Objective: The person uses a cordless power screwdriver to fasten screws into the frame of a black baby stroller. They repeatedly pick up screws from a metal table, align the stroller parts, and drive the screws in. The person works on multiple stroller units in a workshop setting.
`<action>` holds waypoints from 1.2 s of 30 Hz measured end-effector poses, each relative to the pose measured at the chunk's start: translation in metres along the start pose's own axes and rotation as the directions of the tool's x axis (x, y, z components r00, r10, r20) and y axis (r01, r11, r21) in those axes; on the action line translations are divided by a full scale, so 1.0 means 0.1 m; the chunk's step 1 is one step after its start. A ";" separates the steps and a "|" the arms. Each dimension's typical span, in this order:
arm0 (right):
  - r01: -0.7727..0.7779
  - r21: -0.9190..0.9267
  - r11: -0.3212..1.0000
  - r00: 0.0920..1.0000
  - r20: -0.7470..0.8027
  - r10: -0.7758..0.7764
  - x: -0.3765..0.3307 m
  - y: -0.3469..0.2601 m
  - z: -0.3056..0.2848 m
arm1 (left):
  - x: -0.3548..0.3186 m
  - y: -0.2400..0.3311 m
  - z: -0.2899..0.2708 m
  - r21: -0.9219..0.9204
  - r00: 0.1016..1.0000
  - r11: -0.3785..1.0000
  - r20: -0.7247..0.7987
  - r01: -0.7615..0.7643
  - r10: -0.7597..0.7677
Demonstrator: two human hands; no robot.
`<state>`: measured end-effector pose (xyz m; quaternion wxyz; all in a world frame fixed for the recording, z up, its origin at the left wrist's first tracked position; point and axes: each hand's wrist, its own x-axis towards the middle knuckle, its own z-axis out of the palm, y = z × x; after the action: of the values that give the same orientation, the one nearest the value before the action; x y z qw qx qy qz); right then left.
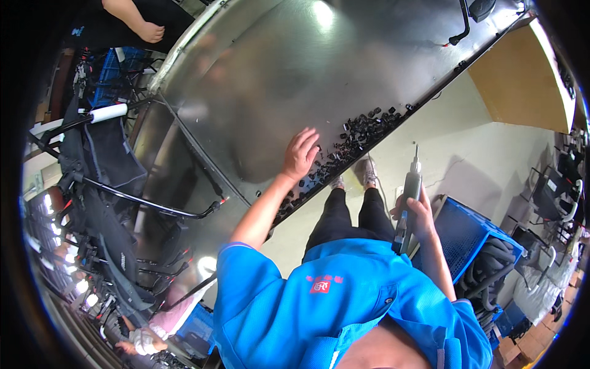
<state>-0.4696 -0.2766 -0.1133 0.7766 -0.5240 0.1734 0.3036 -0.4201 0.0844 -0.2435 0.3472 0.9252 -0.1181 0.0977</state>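
Note:
Gripped in my right hand (419, 212) is a grey in-line power screwdriver (412, 187), its thin bit pointing away from me, held off the table over the floor. My left hand (301, 154) hovers at or rests on the metal tabletop (246, 92), fingers stretched and slightly apart, with nothing visible in it. Beside its fingertips lies a spread of small black plastic parts (362, 132) and tiny screws along the table's near edge. Whether the left palm touches the table I cannot tell.
A black tubular frame with dark fabric (114, 150) stands at the left. On my right are a blue crate (464, 237) with black tubing (495, 264) and a cardboard sheet (522, 80). Another person's hand (149, 31) shows at the upper left; another person in pink is lower left.

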 end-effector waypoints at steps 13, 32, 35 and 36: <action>0.057 -0.288 0.956 0.984 0.176 -0.005 0.12 -0.47 -0.22 | 0.23 0.32 0.49 0.111 0.999 0.993 -0.029 0.038 -0.035; 0.642 -0.758 0.116 0.718 0.647 0.256 -0.43 -1.21 0.28 | -0.20 2.48 -0.61 -0.789 0.577 0.358 -0.005 0.499 -0.816; 0.615 -0.781 0.110 0.706 0.608 0.363 -0.41 -1.27 0.32 | -0.32 2.45 -0.62 -0.706 0.564 0.355 0.077 0.613 -0.822; 0.650 -0.755 0.084 0.686 0.631 0.362 -0.41 -1.28 0.33 | -0.39 2.45 -0.65 -0.704 0.598 0.362 0.110 0.611 -0.794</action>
<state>-0.4184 -0.2918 0.0142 0.2411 -0.7533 -0.4475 0.4173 -0.5339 -0.0455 -0.0542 0.6783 0.6664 0.3095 0.0029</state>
